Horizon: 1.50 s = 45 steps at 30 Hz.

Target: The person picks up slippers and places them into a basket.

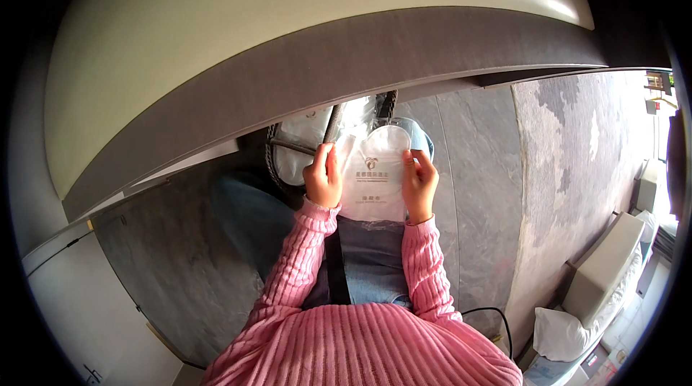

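A white packet in a clear plastic wrapper [373,186], with printing on its front, is held up over my lap. My left hand [323,176] pinches its left edge between thumb and fingers. On the opposite side my right hand [419,183] grips the upper right edge. Just beyond the hands, partly under the counter edge, stands a dark woven basket [270,156] with a handle, holding more white plastic-wrapped packets [292,166]. The knees of my blue jeans show around the basket and packet.
A dark counter edge [346,72] with a pale top spans the view ahead. Grey stone-like tiles [481,180] cover the floor, with a patterned carpet [573,170] to the right. Further right are a sofa [603,261] and a white pillow [559,332]. A black cable [505,321] lies near my right side.
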Tool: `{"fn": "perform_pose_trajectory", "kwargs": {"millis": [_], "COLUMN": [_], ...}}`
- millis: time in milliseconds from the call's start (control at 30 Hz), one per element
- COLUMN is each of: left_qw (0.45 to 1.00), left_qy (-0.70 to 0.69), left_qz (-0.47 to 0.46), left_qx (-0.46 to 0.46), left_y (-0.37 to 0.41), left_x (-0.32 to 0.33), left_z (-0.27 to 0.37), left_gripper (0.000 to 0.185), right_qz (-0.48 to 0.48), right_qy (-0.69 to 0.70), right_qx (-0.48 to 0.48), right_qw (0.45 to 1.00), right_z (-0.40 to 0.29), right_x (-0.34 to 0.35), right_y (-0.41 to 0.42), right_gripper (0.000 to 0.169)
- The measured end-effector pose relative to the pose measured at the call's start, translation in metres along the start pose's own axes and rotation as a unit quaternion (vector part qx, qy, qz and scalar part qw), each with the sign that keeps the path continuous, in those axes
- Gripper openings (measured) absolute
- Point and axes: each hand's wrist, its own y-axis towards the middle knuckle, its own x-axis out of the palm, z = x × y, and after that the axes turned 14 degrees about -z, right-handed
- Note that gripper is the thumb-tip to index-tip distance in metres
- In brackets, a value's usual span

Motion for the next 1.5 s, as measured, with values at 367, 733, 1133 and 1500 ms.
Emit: {"fn": "perform_pose_trajectory", "kwargs": {"millis": [367,733,1133,1500], "left_qw": [0.995,0.912,0.7,0.866], "left_qy": [-0.07,-0.348,-0.539,-0.335], "left_qz": [0.065,-0.138,-0.337,-0.346], "left_qx": [-0.019,-0.167,-0.326,-0.139], "left_y": [-0.008,-0.014,0.015,0.027], "left_x": [0.01,-0.002,-0.038,-0.047], "left_z": [-0.023,-0.023,-0.023,-0.029], "left_gripper": [0.012,0.015,0.062,0.046], "right_qz": [-0.009,-0.086,-0.355,-0.193], "right_qy": [-0.015,0.013,-0.009,0.142], "right_qx": [0.046,0.047,-0.044,0.005], "right_qw": [0.999,0.995,0.934,0.971], "right_z": [0.006,0.014,-0.002,0.02], "right_x": [0.009,-0.014,-0.042,-0.061], "right_y": [0.002,0.009,0.024,0.035], "right_gripper": [0.018,0.02,0.022,0.031]}}
